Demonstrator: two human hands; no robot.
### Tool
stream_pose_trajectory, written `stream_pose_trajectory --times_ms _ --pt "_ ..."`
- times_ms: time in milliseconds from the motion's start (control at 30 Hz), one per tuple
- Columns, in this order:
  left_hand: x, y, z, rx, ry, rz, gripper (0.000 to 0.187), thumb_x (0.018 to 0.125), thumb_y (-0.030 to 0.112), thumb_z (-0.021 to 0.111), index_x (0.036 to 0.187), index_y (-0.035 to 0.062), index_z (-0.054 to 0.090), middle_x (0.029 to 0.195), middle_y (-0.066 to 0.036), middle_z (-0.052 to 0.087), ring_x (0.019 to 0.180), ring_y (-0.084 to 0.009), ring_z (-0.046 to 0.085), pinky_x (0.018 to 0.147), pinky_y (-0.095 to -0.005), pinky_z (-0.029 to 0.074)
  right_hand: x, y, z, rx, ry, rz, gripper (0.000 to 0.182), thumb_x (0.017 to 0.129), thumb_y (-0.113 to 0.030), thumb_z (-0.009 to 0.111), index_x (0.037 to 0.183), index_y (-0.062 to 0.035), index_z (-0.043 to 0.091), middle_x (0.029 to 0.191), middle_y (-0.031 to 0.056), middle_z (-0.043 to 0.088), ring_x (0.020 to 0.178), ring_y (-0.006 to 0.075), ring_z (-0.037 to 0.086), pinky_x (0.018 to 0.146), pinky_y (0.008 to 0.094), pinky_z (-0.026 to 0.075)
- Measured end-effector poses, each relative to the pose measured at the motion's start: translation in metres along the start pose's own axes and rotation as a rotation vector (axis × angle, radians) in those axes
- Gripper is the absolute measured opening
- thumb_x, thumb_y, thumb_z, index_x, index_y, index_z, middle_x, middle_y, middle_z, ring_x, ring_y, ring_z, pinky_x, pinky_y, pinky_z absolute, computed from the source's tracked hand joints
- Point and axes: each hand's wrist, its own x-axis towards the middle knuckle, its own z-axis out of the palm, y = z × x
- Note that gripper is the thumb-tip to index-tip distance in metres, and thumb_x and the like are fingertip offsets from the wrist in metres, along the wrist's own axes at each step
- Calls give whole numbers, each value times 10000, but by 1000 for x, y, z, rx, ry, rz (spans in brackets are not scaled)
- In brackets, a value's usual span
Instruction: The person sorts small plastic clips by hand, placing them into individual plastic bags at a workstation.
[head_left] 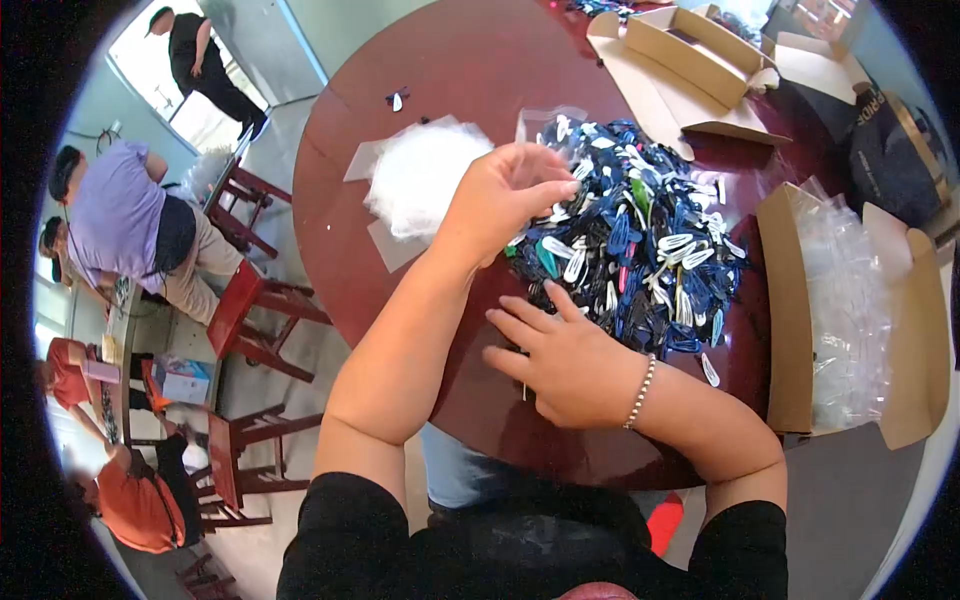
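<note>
My left hand [512,195] is over the left edge of a heap of snap hair clips [640,240], its fingers and thumb curled towards each other. A clear plastic bag [550,122] shows at its fingertips; the exact grip is partly hidden. Mostly navy, black and white, the clips include a few green and pink ones. My right hand [580,365], with a beaded bracelet at the wrist, lies palm down at the near edge of the heap, fingers spread. To the left of the heap is a stack of clear plastic bags [420,180].
On the right stands a cardboard box [790,320] of clear bags. An opened carton [690,60] lies at the back of the round table [350,110]. Red stools [240,310] and several people are off to the left, one person [200,65] near the doorway.
</note>
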Motion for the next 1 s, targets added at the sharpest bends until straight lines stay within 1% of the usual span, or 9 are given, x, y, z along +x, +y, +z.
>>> stream_pose_trajectory --times_ms 133,233,367,533,633,700,800,900,1000 --pt "1 0 -2 -25 38 23 233 818 101 736 1024 50 638 985 -88 711 860 -144 666 692 -249 509 1 29 5 -207 137 183 524 722 -216 663 1229 -104 594 1381 150 470 1335 315 389 1094 592 257" --pt "2 0 -2 -50 54 42 234 819 107 736 1025 54 639 979 -87 711 860 -140 665 689 -243 506 -4 49 -5 -202 179 285 493 698 -198 709 1174 -114 616 1360 127 489 1322 304 402 1085 572 275" --pt "2 -3 -1 -30 69 31 212 822 112 730 1009 57 644 970 -68 714 852 -121 661 685 -236 500 -7 67 -8 -311 371 340 342 666 -78 690 994 -67 593 1283 143 533 1250 305 480 973 436 428" --pt "2 -6 1 29 55 35 198 833 110 721 1009 58 646 957 -67 714 849 -121 657 682 -233 492 -25 91 -27 -84 535 487 359 668 -31 690 1010 -65 586 1148 127 605 1075 326 574 907 399 484" --pt "3 -5 1 31 37 22 196 837 111 719 1011 61 645 965 -72 713 853 -126 656 683 -234 492 -34 101 -40 64 605 690 365 692 -61 713 1042 -34 614 1038 140 638 989 328 606 866 384 493" --pt "3 -3 1 32 33 2 238 822 114 739 1027 42 641 972 -69 700 857 -128 647 688 -243 493 -41 112 -41 162 657 680 341 721 -76 709 1044 -13 621 969 155 654 921 319 634 831 360 500" --pt "4 -3 1 34 27 -18 280 809 120 758 1042 24 636 975 -66 689 862 -129 639 695 -252 494 -48 122 -43 240 763 699 311 749 -90 700 1036 -1 619 935 163 667 867 294 655 796 339 502" --pt "4 -5 1 34 16 -19 277 813 124 755 1042 24 636 970 -65 691 866 -128 640 699 -251 494 -52 128 -47 325 675 724 298 791 -113 698 1043 24 620 889 102 668 803 157 629 752 319 503" --pt "4 -5 2 37 7 -22 276 817 126 753 1045 26 635 969 -64 692 873 -128 642 701 -249 494 -53 123 -59 557 572 858 267 821 -122 695 1044 15 642 883 51 659 775 95 593 689 278 502"
